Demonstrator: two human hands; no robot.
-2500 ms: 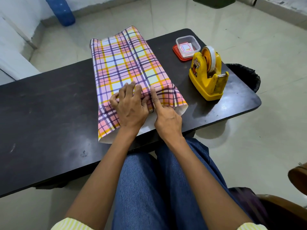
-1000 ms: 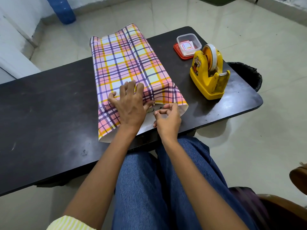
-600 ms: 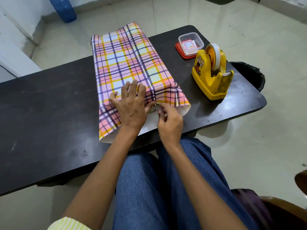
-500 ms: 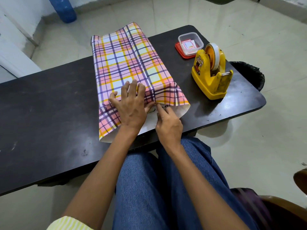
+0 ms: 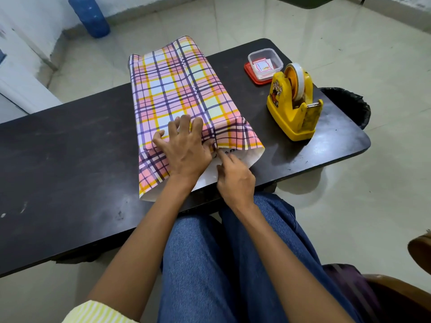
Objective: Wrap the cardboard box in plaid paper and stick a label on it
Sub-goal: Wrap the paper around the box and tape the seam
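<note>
One dark table (image 5: 70, 159) is spanning the view from left to right, its top scuffed and its right end rounded. The plaid paper (image 5: 177, 89) is lying across the table's middle, running from the far edge to the near edge, and is draping over the cardboard box (image 5: 229, 152). The box is sitting under the paper, showing only a sliver of its near end with dark print on it. At the near edge the paper's white underside is sticking out flat on the table. A person's legs in blue jeans (image 5: 221, 264) are reaching under the table's near edge.

A yellow tape dispenser (image 5: 292, 106) with a roll of tape in it is standing right of the wrapped box, apart from it. A black bin bag (image 5: 347, 103) is showing beyond the table's right end, and a blue bottle (image 5: 89, 16) is standing on the floor at the far left.

The left hand (image 5: 184, 148) is lying palm down on the paper at the box's near end, fingers spread and pressing the paper onto the box. The right hand (image 5: 235, 176) is just right of it, its forefinger stretching straight to the fold beside the left thumb, touching the paper, its other fingers loosely bent.

A clear plastic tub (image 5: 265, 61) is sitting on a red lid just beyond the dispenser, holding a white label (image 5: 262, 66) with a red border.
</note>
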